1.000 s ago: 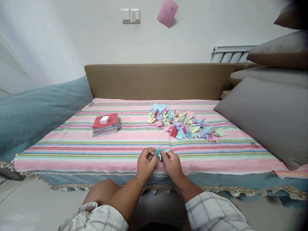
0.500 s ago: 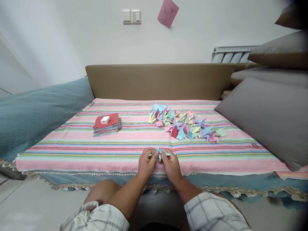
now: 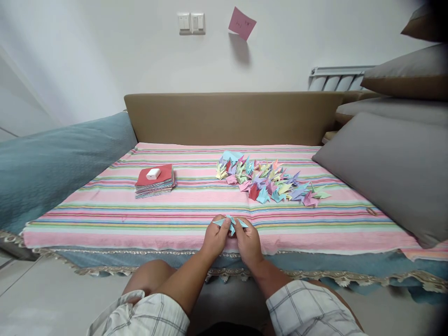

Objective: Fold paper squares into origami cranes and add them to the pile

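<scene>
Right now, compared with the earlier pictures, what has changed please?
The light-blue folded paper shows its wings spread more evenly; the left hand has shifted slightly right. The pink paper note on the wall has tilted, casting a larger shadow below. Nothing was released: both hands still hold the folded paper. The colourful folded-paper pile stayed put.

L hand [image 3: 214, 238] & R hand [image 3: 249, 240] pinch blue folded paper [image 3: 232, 224] between them; paper cranes [image 3: 268, 182] lie beyond, paper stack [image 3: 154, 182] w/ white box [image 3: 153, 174] on top.
</scene>
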Available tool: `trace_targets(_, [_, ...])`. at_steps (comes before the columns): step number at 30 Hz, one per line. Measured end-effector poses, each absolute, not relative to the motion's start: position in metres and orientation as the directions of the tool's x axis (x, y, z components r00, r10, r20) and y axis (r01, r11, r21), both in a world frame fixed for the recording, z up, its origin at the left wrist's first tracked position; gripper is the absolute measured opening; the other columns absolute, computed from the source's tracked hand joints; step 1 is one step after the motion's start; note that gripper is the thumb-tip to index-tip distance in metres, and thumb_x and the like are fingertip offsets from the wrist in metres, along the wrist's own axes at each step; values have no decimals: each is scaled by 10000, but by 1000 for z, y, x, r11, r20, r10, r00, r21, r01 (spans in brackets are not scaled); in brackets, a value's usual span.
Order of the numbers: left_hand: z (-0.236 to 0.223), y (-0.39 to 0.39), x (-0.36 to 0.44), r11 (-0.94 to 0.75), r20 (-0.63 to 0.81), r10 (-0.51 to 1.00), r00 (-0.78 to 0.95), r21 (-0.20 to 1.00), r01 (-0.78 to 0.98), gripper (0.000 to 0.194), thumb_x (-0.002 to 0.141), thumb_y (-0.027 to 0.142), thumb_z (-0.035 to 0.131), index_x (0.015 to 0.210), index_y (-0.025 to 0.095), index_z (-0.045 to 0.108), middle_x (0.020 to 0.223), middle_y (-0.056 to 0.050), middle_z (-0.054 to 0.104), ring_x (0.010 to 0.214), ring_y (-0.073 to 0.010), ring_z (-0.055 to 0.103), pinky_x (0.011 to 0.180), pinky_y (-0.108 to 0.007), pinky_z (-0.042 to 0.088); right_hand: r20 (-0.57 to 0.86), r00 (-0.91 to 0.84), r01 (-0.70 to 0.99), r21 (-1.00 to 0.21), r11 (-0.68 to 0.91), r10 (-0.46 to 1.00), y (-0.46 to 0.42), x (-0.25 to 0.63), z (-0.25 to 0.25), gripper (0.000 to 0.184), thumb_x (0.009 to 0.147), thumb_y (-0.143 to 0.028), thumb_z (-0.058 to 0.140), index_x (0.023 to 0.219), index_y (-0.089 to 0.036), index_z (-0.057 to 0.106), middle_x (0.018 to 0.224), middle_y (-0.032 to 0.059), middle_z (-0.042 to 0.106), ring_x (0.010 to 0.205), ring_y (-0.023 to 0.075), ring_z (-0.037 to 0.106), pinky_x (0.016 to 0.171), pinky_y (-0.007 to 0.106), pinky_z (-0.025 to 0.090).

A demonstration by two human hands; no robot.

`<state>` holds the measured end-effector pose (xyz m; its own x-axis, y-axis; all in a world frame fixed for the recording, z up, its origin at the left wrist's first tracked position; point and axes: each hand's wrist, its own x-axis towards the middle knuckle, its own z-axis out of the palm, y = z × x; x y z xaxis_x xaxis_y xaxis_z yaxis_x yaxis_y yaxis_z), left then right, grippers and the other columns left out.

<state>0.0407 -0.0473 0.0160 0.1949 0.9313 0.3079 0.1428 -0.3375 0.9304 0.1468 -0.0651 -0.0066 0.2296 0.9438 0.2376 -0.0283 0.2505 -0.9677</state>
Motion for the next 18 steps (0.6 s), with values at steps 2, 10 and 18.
trace_targets(2, [17, -48, 40, -356, 322, 923, 210, 922, 149, 355, 867, 456, 426, 631, 199, 487, 590, 15, 488, 593, -136, 475, 614, -252, 378, 201, 231, -101, -968, 229, 952, -63, 145, -10, 324, 815, -471, 517, 860, -165, 617, 624, 2, 573, 550, 127, 504, 551, 242, 439])
trace_targets(10, [20, -50, 41, -292, 271, 943, 190, 953, 87, 361, 820, 518, 472, 660, 197, 513, 583, 23, 515, 556, -127, 483, 544, -241, 398, 62, 234, -267, -956, 125, 970, -58, 139, -14, 349, 742, -514, 586, 708, -167, 565, 523, -45, 488, 451, 95, 443, 441, 216, 387])
trace_targets(18, [18, -50, 47, -67, 110, 966, 236, 981, -184, 381, 779, 563, 509, 687, 194, 489, 574, 35, 512, 502, -114, 487, 529, -255, 435, -60, 210, -459, -887, 44, 976, -58, 137, -10, 331, 698, -496, 631, 664, -182, 530, 460, -74, 463, 385, 79, 416, 390, 200, 344])
